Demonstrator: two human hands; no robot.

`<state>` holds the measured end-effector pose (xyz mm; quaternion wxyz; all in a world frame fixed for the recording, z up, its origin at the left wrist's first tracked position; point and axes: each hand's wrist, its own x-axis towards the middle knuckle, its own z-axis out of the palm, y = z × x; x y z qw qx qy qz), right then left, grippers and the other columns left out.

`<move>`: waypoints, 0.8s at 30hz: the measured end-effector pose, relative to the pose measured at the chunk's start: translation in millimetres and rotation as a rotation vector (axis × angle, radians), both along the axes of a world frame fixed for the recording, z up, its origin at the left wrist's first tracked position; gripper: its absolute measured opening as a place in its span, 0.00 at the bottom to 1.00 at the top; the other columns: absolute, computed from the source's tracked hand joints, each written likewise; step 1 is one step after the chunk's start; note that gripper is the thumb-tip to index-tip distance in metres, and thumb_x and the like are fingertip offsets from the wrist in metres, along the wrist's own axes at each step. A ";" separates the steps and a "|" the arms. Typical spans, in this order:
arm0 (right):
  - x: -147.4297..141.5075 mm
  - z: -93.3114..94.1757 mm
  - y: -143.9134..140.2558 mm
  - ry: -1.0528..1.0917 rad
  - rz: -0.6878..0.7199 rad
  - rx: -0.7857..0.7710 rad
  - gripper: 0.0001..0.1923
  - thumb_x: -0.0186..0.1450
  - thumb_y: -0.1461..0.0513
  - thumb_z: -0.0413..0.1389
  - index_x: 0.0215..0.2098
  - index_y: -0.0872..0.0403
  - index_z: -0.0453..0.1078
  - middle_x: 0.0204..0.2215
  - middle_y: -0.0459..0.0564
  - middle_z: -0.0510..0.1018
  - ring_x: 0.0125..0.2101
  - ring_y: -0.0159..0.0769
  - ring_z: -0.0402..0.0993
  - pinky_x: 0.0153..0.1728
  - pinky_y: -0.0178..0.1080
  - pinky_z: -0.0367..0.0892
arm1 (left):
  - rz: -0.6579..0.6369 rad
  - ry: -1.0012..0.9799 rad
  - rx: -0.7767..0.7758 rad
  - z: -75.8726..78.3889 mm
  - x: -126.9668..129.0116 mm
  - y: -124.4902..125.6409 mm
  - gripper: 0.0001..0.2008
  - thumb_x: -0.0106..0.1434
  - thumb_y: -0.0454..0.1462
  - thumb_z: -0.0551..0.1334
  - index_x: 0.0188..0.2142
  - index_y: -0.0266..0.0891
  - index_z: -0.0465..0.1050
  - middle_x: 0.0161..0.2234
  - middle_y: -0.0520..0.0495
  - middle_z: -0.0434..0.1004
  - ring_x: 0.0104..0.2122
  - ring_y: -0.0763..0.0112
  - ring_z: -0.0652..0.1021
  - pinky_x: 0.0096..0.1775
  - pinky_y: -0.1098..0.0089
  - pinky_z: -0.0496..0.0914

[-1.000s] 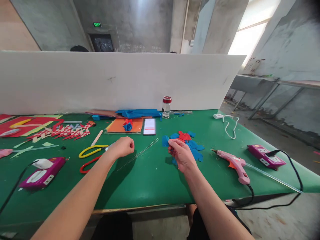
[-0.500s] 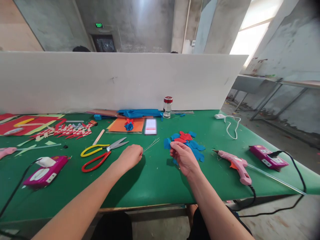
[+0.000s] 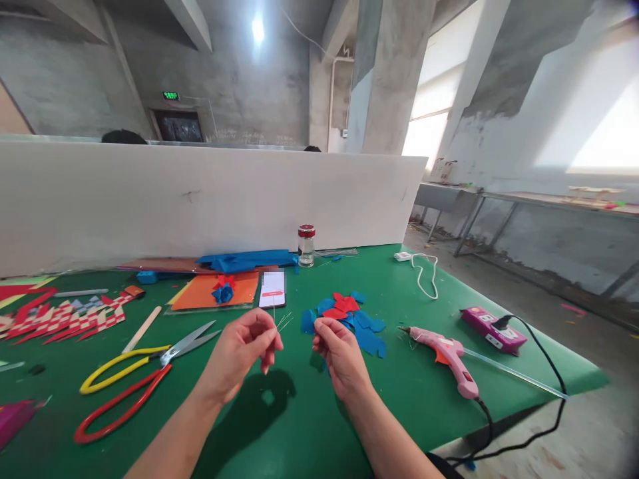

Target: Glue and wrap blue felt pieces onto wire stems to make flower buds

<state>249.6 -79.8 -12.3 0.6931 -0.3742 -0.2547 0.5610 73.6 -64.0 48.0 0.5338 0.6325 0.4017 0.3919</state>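
My left hand (image 3: 244, 349) is closed in a pinch on several thin wires (image 3: 283, 322), whose ends stick up past the fingertips. Just to its right, my right hand (image 3: 344, 356) pinches a blue paper petal (image 3: 308, 322) between thumb and forefinger. Behind that hand lies a loose pile of blue paper pieces (image 3: 369, 339) with red paper pieces (image 3: 344, 305) on top. Scissors (image 3: 164, 359) with one yellow and one red handle lie partly spread to the left. A pink glue gun (image 3: 444, 356) rests right of the pile, a clear stick in its back.
A phone (image 3: 272, 296) lies beside orange paper (image 3: 200, 293) bearing a red and blue paper flower (image 3: 224, 289). A red-lidded jar (image 3: 306, 246) stands near the white partition (image 3: 224, 199). A purple power strip (image 3: 492, 329), black cord and white cable (image 3: 424, 279) are at right; a wooden stick (image 3: 142, 329) at left.
My view has tilted up and turned right. My left hand has lifted and turned, so the wires now point upward, and it is closer to my right hand, which still pinches the petal.
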 end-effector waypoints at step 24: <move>3.1 -0.7 -2.7 0.115 0.037 -0.029 0.18 0.45 0.53 0.72 0.28 0.52 0.74 0.22 0.41 0.74 0.25 0.27 0.71 0.28 0.29 0.65 | -0.054 0.013 -0.185 -44.8 28.3 -7.4 0.16 0.56 0.49 0.67 0.29 0.39 0.70 0.17 0.56 0.65 0.15 0.79 0.65 0.14 0.80 0.58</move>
